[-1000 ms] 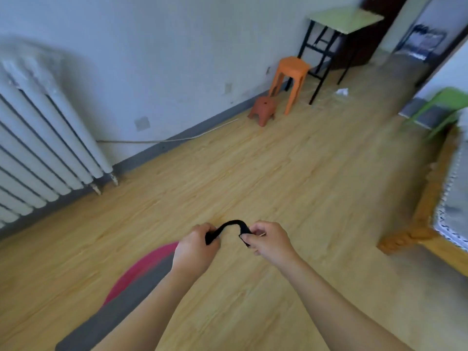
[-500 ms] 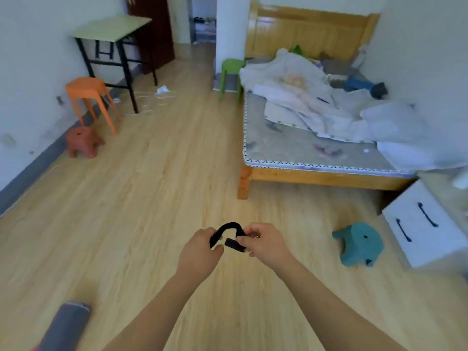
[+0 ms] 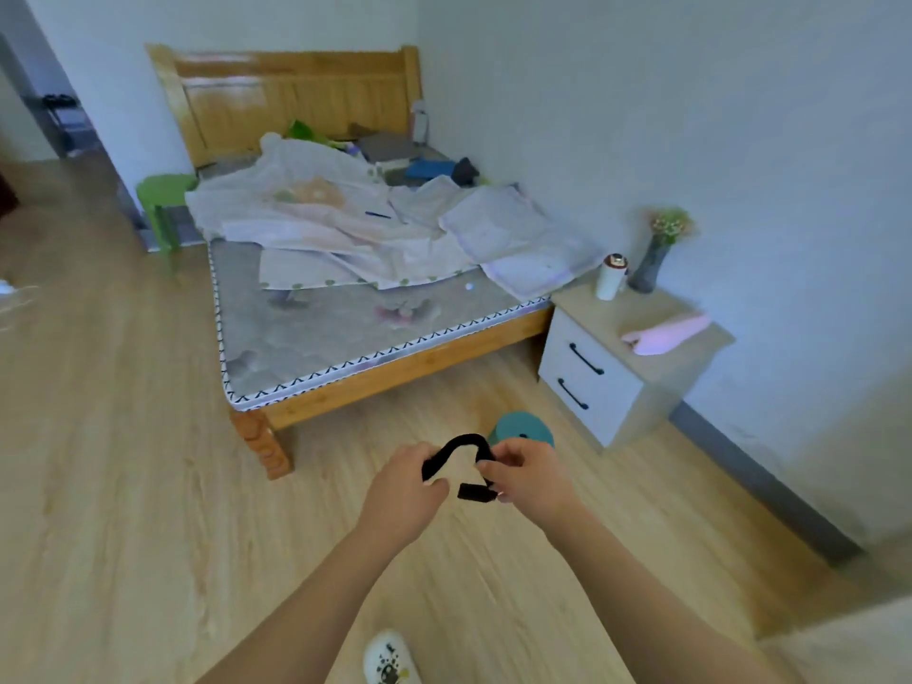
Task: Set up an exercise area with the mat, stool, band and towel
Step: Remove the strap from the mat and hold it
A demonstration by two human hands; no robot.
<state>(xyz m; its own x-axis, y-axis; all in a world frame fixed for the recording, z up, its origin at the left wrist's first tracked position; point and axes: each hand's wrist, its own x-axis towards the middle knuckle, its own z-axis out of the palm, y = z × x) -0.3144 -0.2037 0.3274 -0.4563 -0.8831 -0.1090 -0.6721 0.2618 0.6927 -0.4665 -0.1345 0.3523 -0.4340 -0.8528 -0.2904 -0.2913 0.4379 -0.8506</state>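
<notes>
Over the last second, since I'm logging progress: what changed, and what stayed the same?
The head turned right: radiator and rolled mat left the view; the bed, nightstand and teal stool came in, the stool now just beyond the hands. Nothing was grasped or released. The left hand and right hand still hold the black band.

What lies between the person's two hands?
In the head view, a black band arches between them: the left hand grips one end, the right hand pinches the other.
</notes>
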